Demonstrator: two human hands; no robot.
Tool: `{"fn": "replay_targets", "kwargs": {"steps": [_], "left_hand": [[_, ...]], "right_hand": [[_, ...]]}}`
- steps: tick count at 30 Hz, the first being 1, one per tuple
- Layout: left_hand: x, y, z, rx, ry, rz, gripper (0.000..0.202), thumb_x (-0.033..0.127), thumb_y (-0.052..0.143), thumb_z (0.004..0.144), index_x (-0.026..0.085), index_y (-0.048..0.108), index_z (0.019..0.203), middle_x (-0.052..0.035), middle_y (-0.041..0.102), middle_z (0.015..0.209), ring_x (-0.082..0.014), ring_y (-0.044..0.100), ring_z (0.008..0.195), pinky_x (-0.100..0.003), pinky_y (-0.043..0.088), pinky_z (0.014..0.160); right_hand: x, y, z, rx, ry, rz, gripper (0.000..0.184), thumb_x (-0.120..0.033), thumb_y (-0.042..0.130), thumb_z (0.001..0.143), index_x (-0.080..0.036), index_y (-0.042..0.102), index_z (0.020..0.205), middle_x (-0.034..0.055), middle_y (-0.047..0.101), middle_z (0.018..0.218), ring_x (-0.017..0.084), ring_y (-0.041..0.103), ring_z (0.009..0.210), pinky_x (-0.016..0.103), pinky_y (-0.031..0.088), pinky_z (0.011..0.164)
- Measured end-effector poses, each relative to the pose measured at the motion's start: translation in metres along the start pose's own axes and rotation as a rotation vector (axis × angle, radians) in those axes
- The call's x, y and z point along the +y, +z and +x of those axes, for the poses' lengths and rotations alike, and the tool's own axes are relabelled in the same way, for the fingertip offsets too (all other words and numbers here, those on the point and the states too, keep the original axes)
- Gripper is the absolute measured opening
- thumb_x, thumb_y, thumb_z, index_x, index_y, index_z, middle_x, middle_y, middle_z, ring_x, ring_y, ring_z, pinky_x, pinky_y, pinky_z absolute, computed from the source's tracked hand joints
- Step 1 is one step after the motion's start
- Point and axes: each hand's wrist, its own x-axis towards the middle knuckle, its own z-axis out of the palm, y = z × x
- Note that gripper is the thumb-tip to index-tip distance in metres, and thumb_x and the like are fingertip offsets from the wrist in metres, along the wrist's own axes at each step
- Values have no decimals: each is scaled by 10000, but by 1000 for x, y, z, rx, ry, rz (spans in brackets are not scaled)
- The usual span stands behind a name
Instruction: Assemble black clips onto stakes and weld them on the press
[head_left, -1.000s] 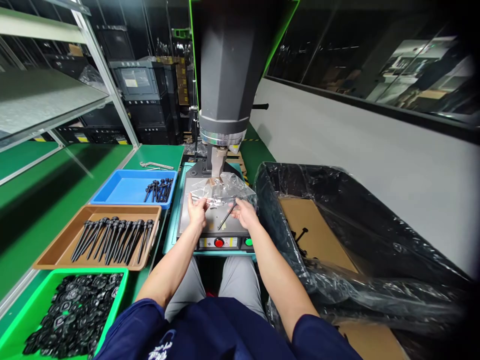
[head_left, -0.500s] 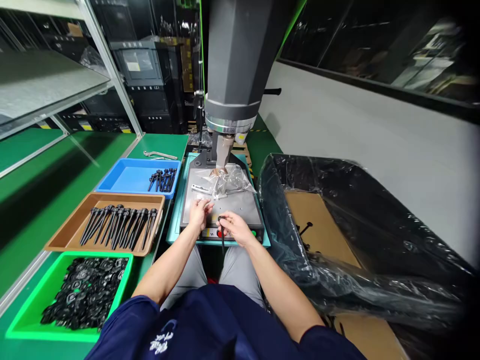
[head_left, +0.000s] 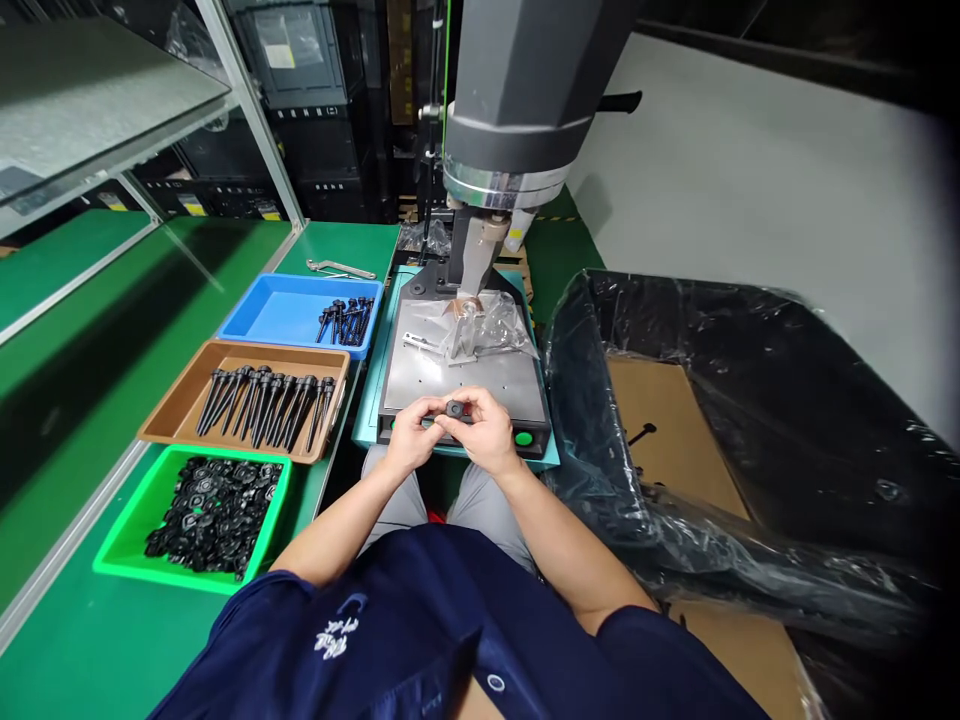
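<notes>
Both of my hands meet just over the front edge of the press's metal base plate (head_left: 480, 375). My left hand (head_left: 414, 432) and my right hand (head_left: 484, 430) are closed, fingertips pinching a black plastic spike (head_left: 454, 409) between them. Its round head faces me; the shaft is mostly hidden by the fingers. Beyond the hands, the press's metal horn (head_left: 475, 262) points down at a small fixture (head_left: 463, 345) partly wrapped in clear plastic film (head_left: 504, 322). A green button (head_left: 523, 438) shows on the base's front, right of my right hand.
On the left stand a brown tray (head_left: 171, 408) of black spikes, a green tray (head_left: 112, 545) of small black round parts and a blue tray (head_left: 281, 300) with several black pieces. A wrench (head_left: 341, 269) lies behind. At right, a film-lined bin (head_left: 600, 400) holds cardboard and black pieces.
My left hand has come over to my right, and both now grip the spike. Its shaft, which hung downward, has been turned so the head faces me. The view has tilted downward.
</notes>
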Motion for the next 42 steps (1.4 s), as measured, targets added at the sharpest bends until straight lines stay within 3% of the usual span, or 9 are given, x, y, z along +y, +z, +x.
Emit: {"fn": "replay_targets", "kwargs": {"steps": [4, 10, 18, 22, 26, 29, 32, 36, 42], "left_hand": [[0, -2, -2, 40, -87, -49, 138, 208, 806, 712, 192, 737, 830, -79, 715, 940, -212, 655, 921, -335, 506, 912], [0, -11, -13, 20, -100, -34, 176, 327, 747, 794, 181, 736, 892, -67, 710, 841, -202, 648, 794, -336, 532, 812], [29, -40, -41, -75, -240, -37, 196, 281, 811, 726, 160, 754, 869, -54, 681, 745, -171, 615, 648, -283, 499, 634], [54, -92, -39, 76, -243, 134, 191, 234, 816, 696, 155, 762, 861, -46, 681, 779, -152, 588, 641, -267, 480, 639], [65, -179, -19, 301, -275, 534, 178, 224, 774, 724, 171, 768, 893, -39, 713, 801, -200, 645, 763, -306, 508, 786], [62, -248, -2, 450, -432, 949, 216, 218, 721, 770, 186, 768, 978, -68, 752, 940, -236, 675, 911, -320, 496, 899], [54, -300, 6, 509, -661, 1188, 240, 208, 710, 769, 188, 766, 1002, -103, 749, 1052, -261, 671, 1016, -322, 489, 921], [35, -329, 9, 492, -760, 1212, 226, 174, 747, 714, 181, 769, 939, -125, 752, 1023, -257, 688, 978, -327, 505, 883], [14, -324, 13, 468, -743, 1235, 198, 170, 731, 731, 193, 770, 924, -139, 749, 1029, -282, 684, 1009, -344, 509, 883]], "right_hand": [[-6, 3, 2, -12, 52, -10, 351, -394, 809, 712, -227, 630, 964, 67, 711, 984, 228, 682, 891, 375, 571, 851], [-3, 2, 1, -162, 115, 67, 497, -370, 737, 801, -244, 595, 1261, 95, 702, 1175, 232, 695, 965, 391, 552, 906], [9, 23, 1, -164, 138, 141, 616, -366, 798, 720, -218, 544, 1260, 66, 694, 960, 209, 678, 848, 356, 567, 751], [9, 24, 2, -207, 109, 198, 600, -386, 782, 740, -225, 528, 1259, 55, 696, 915, 186, 668, 809, 333, 564, 719], [15, 14, -1, -204, 164, 202, 554, -428, 774, 752, -219, 555, 1215, 51, 703, 884, 182, 674, 777, 327, 569, 686], [20, 5, -6, -205, 213, 184, 558, -452, 774, 760, -211, 558, 1214, 53, 706, 890, 182, 682, 762, 329, 580, 673], [24, -4, -12, -178, 240, 173, 567, -482, 782, 752, -206, 569, 1199, 58, 708, 883, 187, 689, 742, 329, 588, 648], [32, -14, -17, -122, 271, 174, 582, -490, 803, 736, -204, 581, 1192, 56, 712, 861, 182, 688, 703, 314, 586, 603], [36, -25, -27, -108, 302, 129, 542, -489, 802, 739, -199, 609, 1154, 68, 723, 855, 191, 696, 696, 326, 595, 604]]}}
